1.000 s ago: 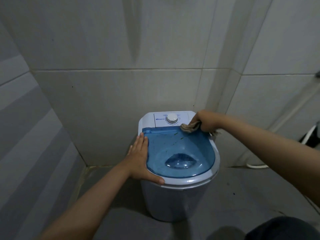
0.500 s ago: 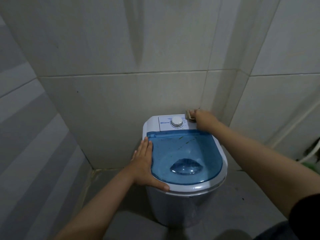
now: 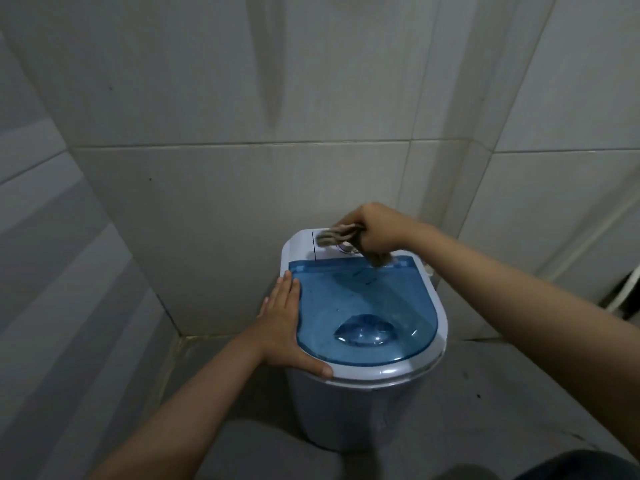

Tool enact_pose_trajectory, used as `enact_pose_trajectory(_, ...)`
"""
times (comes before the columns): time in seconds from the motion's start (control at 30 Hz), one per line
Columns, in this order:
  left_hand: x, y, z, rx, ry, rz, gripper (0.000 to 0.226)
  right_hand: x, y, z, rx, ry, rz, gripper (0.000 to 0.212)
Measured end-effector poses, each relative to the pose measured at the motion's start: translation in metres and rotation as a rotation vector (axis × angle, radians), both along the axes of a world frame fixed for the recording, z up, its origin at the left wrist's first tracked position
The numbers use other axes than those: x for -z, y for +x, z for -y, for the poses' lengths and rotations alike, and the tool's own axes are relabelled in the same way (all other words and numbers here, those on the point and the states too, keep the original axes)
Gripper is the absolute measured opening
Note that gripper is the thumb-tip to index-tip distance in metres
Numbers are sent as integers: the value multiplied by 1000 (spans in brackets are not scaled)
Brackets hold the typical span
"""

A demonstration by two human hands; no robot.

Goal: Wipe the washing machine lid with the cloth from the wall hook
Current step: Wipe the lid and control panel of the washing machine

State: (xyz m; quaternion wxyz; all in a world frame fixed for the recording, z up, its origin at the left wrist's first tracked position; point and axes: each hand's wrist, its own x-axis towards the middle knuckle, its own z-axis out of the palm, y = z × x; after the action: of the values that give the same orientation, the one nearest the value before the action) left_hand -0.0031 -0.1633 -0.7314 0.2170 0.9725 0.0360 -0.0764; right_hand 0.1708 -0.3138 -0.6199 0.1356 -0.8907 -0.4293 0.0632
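A small white washing machine (image 3: 349, 410) stands in a tiled corner, its translucent blue lid (image 3: 377, 299) closed. My left hand (image 3: 284, 323) lies flat on the machine's left rim, fingers together and thumb along the front edge. My right hand (image 3: 375, 230) is fisted on a bunched beige cloth (image 3: 334, 235) above the white control panel at the back. One end of the cloth sticks out leftward over the panel, another hangs down onto the lid's back edge. The cloth and hand hide most of the dial.
Grey tiled walls (image 3: 242, 188) close in behind and on both sides of the machine. A white pipe (image 3: 585, 237) runs down the right wall, and a dark object with a white hose (image 3: 623, 292) sits at the far right. The floor (image 3: 485, 393) is grey concrete.
My right hand has moved left with the cloth, from the panel's back right corner to over the dial. My left hand has stayed on the left rim.
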Motion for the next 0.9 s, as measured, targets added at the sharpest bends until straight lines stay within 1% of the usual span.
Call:
enact_pose_trajectory(0.07,-2,0,1,-7,5,-2,158,11,-11,-28,-130,-7,153,52)
enact_pose_trajectory(0.13,-2,0,2,-17,6,-3,159,31,-13,-53,-222,-150,263,49)
enact_pose_trajectory(0.2,-2,0,2,-22,3,-9,160,51,-9,-63,-211,-323,284,52)
enact_pose_trajectory(0.23,-2,0,2,-22,1,-15,160,61,-7,-64,-204,-350,298,56)
enact_pose_trajectory(0.3,-1,0,1,-16,-6,-21,158,72,-3,-55,-212,-320,305,65)
enact_pose_trajectory(0.37,-1,0,1,-15,-10,-15,157,71,0,-39,-248,-305,267,71)
enact_pose_trajectory(0.5,1,0,0,-10,-6,-6,156,57,0,-3,-240,-263,189,77)
enact_pose_trajectory(0.6,1,0,0,-8,-4,-12,156,54,2,15,-207,-294,185,79)
enact_pose_trajectory(0.77,2,1,0,-6,-7,-8,157,49,22,35,-121,-339,168,74)
enact_pose_trajectory(0.83,3,1,0,-5,-7,-3,157,36,28,36,-73,-366,172,62)
enact_pose_trajectory(0.9,3,1,-1,-2,-6,3,156,19,31,31,14,-254,162,48)
